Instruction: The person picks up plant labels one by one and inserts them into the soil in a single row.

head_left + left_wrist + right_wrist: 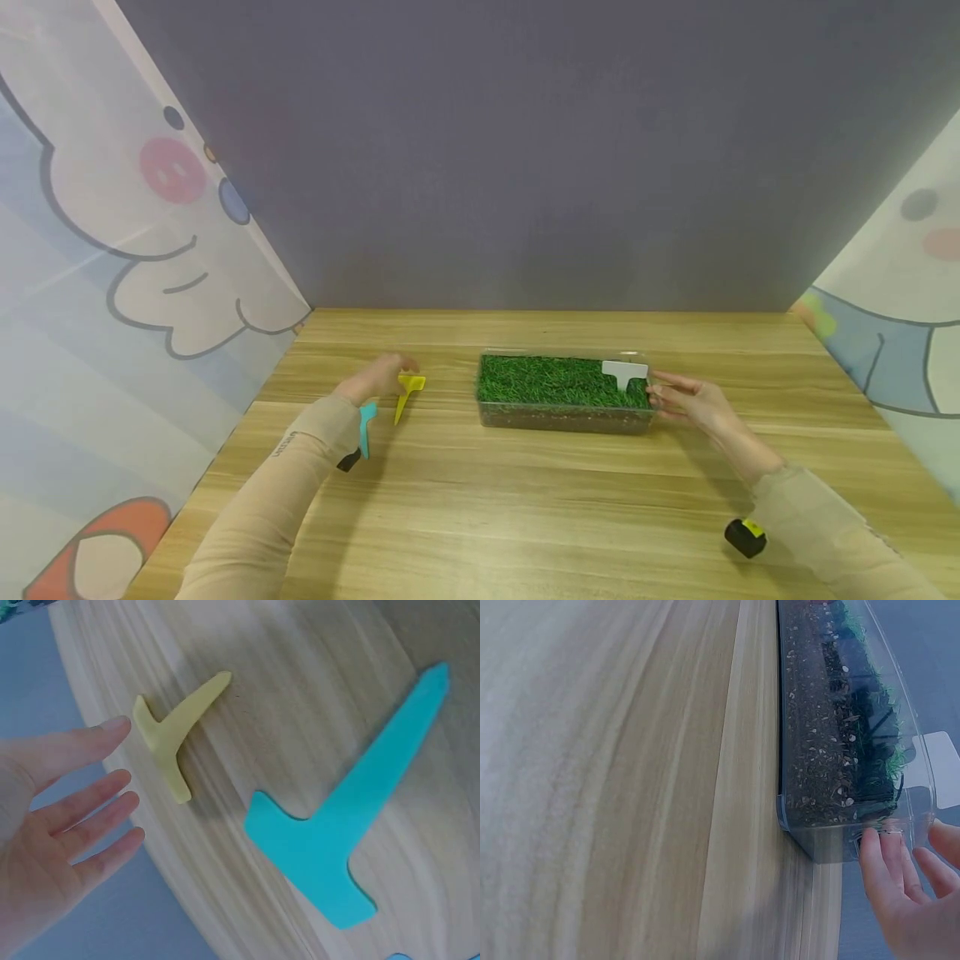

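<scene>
In the head view, my left hand is over the back left of the table, beside a yellow T-shaped plant label. The left wrist view shows its thumb and spread fingers next to the label's crossbar, holding nothing. Closer to that camera lies a turquoise T-shaped plant label. A clear plastic planter box holds dark soil and green grass. From the grass at its right end rises a white plant label. My right hand touches that end of the box with its fingertips, loosely extended.
Wood-grain table runs back to a grey wall. Cartoon-printed panels flank it on both sides. Black wrist devices show below my sleeves. At the left wrist view's bottom edge, a bit of a blue object shows.
</scene>
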Demonstrator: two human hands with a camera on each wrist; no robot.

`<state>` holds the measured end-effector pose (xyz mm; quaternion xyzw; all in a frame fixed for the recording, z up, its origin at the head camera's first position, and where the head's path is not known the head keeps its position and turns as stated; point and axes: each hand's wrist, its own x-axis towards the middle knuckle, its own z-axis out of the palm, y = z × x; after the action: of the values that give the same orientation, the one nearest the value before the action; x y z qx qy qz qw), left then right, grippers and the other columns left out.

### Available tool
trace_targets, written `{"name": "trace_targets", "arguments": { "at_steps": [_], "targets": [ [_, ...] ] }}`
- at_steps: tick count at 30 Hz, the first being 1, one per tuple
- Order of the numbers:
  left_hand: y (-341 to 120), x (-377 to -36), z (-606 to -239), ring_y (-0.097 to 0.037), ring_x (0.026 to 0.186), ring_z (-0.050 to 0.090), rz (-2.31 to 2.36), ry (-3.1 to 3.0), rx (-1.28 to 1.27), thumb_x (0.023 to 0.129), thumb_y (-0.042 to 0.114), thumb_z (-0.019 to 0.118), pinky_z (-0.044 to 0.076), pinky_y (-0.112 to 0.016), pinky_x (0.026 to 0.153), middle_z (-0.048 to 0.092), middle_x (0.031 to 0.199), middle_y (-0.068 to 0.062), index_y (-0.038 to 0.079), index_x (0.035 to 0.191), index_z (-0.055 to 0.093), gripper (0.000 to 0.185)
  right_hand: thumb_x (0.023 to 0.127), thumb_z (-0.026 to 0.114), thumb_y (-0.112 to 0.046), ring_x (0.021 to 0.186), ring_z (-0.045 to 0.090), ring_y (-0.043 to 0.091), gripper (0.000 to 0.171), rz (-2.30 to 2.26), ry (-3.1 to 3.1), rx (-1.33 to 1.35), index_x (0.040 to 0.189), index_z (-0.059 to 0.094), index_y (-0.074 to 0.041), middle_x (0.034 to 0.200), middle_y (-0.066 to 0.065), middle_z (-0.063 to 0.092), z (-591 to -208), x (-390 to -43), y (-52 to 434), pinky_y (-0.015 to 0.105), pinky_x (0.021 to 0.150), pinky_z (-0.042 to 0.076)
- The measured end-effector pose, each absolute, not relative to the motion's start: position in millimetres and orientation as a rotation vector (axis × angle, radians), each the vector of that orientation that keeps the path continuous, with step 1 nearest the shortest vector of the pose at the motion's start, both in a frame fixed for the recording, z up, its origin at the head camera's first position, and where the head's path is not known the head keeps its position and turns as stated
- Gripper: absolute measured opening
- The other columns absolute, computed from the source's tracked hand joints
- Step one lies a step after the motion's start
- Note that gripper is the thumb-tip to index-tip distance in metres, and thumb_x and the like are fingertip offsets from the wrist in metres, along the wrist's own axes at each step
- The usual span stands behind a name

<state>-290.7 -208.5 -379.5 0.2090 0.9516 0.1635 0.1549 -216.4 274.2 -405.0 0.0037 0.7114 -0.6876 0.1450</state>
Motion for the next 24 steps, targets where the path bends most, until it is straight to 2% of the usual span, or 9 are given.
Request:
{"name": "trace_targets", "arguments": {
  "at_steps": [5,10,15,19,22,24],
  "targets": [
    [-207,-292,-384,-0.039,0.112,0.043,0.441,2.713,0.584,0.07,-0.012,0.064,0.039,-0.046,0.093,0.049,0.12,-0.021,-0.005,0.115,0.053,0.047,0.084,0.061,-0.021,0.086,0.062,0.009,0.042,-2.032,1.972,-0.035,0.125,0.05,-0.019,0.099,-0.006,0.065,-427,-227,287,0.026,0.075,0.05],
    [-204,-291,-384,-0.04,0.116,0.04,0.433,2.682,0.515,0.07,-0.016,0.059,0.037,-0.047,0.094,0.047,0.125,-0.02,-0.003,0.117,0.052,0.05,0.08,0.064,-0.027,0.086,0.062,0.009,0.042,-2.038,1.975,-0.02,0.121,0.053,-0.025,0.098,-0.008,0.065,-437,-232,292,0.027,0.076,0.05],
    [-205,-291,-385,-0.04,0.117,0.038,0.396,2.68,0.499,0.068,-0.018,0.058,0.036,-0.047,0.095,0.045,0.126,-0.02,-0.003,0.118,0.051,0.053,0.081,0.063,-0.027,0.087,0.062,0.009,0.047,-2.027,2.0,-0.047,0.126,0.049,-0.019,0.098,-0.008,0.065,-434,-230,289,0.028,0.076,0.05],
    [-206,-291,-388,-0.038,0.115,0.04,0.379,2.694,0.504,0.069,-0.015,0.062,0.037,-0.046,0.094,0.046,0.124,-0.019,-0.002,0.118,0.052,0.052,0.082,0.062,-0.025,0.086,0.062,0.009,0.041,-2.036,1.98,-0.052,0.122,0.053,-0.022,0.098,-0.007,0.065,-431,-228,288,0.027,0.076,0.05],
    [-208,-295,-391,-0.038,0.114,0.042,0.377,2.695,0.516,0.069,-0.012,0.064,0.039,-0.046,0.093,0.047,0.123,-0.019,-0.001,0.117,0.053,0.051,0.084,0.06,-0.022,0.085,0.062,0.007,0.047,-1.993,2.031,-0.001,0.128,0.044,-0.015,0.1,-0.005,0.064,-414,-220,278,0.027,0.078,0.049],
    [-209,-299,-394,-0.038,0.114,0.042,0.406,2.678,0.516,0.068,-0.011,0.066,0.039,-0.046,0.093,0.048,0.123,-0.019,-0.001,0.117,0.052,0.052,0.086,0.057,-0.019,0.084,0.061,0.006,0.053,-1.969,2.064,0.027,0.132,0.034,-0.005,0.101,-0.003,0.064,-401,-213,271,0.028,0.079,0.049]
  ]
}}
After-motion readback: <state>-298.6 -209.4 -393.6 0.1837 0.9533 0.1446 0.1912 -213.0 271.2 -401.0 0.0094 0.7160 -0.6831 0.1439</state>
